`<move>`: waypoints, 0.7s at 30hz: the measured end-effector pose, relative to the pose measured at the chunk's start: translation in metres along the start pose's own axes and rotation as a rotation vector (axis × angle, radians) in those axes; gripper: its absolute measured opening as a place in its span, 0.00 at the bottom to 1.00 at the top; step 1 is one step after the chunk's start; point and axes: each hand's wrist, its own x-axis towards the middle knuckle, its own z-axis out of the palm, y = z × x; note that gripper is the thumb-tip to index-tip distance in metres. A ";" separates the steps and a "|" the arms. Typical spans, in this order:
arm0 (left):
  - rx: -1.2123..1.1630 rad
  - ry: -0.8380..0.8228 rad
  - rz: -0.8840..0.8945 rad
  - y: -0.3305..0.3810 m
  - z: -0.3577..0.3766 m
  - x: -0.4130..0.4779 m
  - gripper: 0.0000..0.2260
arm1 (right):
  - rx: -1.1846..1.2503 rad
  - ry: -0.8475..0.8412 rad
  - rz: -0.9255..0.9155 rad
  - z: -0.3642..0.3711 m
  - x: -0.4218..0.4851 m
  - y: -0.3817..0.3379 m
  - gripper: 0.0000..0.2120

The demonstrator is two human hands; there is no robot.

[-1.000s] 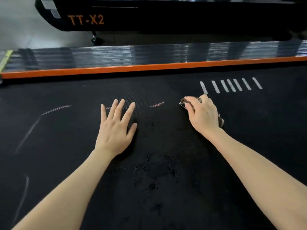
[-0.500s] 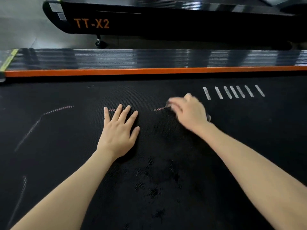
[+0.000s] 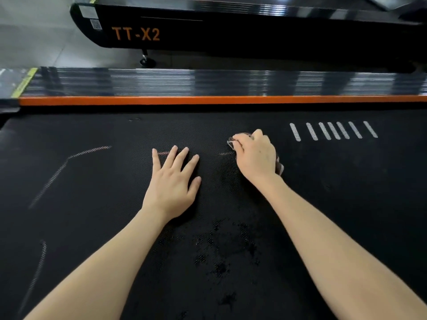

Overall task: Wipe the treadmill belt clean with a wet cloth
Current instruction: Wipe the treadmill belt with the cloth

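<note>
The black textured treadmill belt (image 3: 97,227) fills most of the view. My right hand (image 3: 255,157) grips a small brownish cloth (image 3: 280,166) and presses it onto the belt near the far side; only the cloth's edges show around my fingers. My left hand (image 3: 172,181) lies flat on the belt with fingers spread, a short way to the left of the cloth. Dark wet patches (image 3: 221,257) mark the belt between my forearms. A faint pale streak (image 3: 225,154) sits just left of the cloth.
Several white slanted stripes (image 3: 332,130) are printed on the belt to the right of my right hand. An orange strip (image 3: 208,100) and a glossy side rail (image 3: 161,82) border the far edge. Another treadmill labelled TT-X2 (image 3: 136,34) stands beyond, on a grey floor.
My right hand swept the cloth left across the belt, then came back slightly to the right and farther away. My left hand has stayed flat in place.
</note>
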 end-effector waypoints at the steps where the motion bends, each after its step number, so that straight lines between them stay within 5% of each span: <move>1: 0.000 0.000 0.001 0.001 0.000 0.000 0.29 | 0.019 0.001 -0.031 0.000 -0.008 -0.009 0.14; 6: 0.006 0.004 0.000 0.000 0.001 -0.001 0.28 | 0.128 -0.044 -0.381 -0.008 -0.056 -0.022 0.17; 12: -0.002 0.008 0.000 -0.001 0.002 0.000 0.29 | -0.034 -0.022 0.039 -0.004 -0.004 -0.003 0.14; 17: -0.008 0.005 0.003 -0.001 0.002 0.001 0.29 | 0.131 -0.099 -0.283 -0.017 -0.071 -0.029 0.17; 21: -0.016 0.002 0.002 -0.002 0.002 0.000 0.29 | 0.303 -0.105 -0.090 -0.053 -0.089 -0.018 0.16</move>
